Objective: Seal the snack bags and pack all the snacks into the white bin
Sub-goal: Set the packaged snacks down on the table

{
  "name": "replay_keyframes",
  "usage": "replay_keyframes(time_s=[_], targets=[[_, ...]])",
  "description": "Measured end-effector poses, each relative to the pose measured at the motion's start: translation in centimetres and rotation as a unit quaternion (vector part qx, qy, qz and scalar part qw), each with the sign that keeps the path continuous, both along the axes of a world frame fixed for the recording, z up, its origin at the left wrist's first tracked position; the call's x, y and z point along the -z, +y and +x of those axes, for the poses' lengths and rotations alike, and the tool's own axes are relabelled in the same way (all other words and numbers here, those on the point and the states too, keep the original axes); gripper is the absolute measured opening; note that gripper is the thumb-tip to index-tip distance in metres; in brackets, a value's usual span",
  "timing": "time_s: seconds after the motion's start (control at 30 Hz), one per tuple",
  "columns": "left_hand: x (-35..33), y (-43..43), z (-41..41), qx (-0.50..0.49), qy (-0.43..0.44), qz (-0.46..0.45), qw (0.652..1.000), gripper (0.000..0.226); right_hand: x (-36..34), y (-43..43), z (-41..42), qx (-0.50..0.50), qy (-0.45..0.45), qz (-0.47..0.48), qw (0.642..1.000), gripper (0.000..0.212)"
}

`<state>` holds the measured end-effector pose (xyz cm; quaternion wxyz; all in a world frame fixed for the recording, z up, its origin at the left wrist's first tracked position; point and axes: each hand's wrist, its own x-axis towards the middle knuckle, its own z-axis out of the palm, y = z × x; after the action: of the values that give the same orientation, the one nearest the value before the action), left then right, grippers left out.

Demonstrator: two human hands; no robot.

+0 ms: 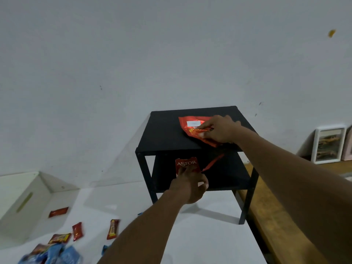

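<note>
Care at the bag mouth looked like the thing that mattered here: the step in hand seemed to be lifting the two red bags off the black stand [163, 130] so their tops could be closed, and a good lift would keep each opening uppermost and pinched flat, so nothing spilled on the way to the bin [21, 197]. The right hand [221, 128] lay on the large red bag [192, 126] on the stand's top, fingers [204, 127] curled down onto its near right part, apparently pinching the foil, though whether they had closed on it fully could not be told. The bag lay flat, mostly to the left of and beyond those fingers, its lower corner reaching the top's front edge. The left hand [190, 185] was in front of the lower shelf, clenched on the bottom of the Astor pack [187, 164], which stood upright above the fingertips with its name showing. A red strip [213, 162] ran slantwise just right of that pack; what it belonged to was unclear. The bin sat well apart at far left on the white table [200, 241], with one red bar [58, 212] inside. More bars [113, 228] and blue packs [57, 253] lay loose on the table near it, not yet packed.
</note>
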<state>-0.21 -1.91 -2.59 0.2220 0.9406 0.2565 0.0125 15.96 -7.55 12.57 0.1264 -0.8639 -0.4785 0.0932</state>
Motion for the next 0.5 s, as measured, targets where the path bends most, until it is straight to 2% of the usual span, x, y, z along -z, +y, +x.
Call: replay_keyframes(time_s=[0.1, 0.3, 0.5], targets=[[-0.8, 0.1, -2.8, 0.020, -0.072, -0.018, 0.997, 0.020, -0.3, -0.2, -2.5, 0.006, -0.016, 0.011, 1.000, 0.036], [-3.7, -0.9, -9.7, -0.003, -0.135, -0.115, 0.984, 0.018, -0.8, -1.0, -9.4, 0.030, 0.027, 0.080, 0.996, 0.034], [-7.2, -3.3, -20.8, -0.013, -0.159, -0.108, 0.981, 0.019, -3.1, -0.9, -20.7, -0.023, -0.001, 0.094, 0.995, 0.036]])
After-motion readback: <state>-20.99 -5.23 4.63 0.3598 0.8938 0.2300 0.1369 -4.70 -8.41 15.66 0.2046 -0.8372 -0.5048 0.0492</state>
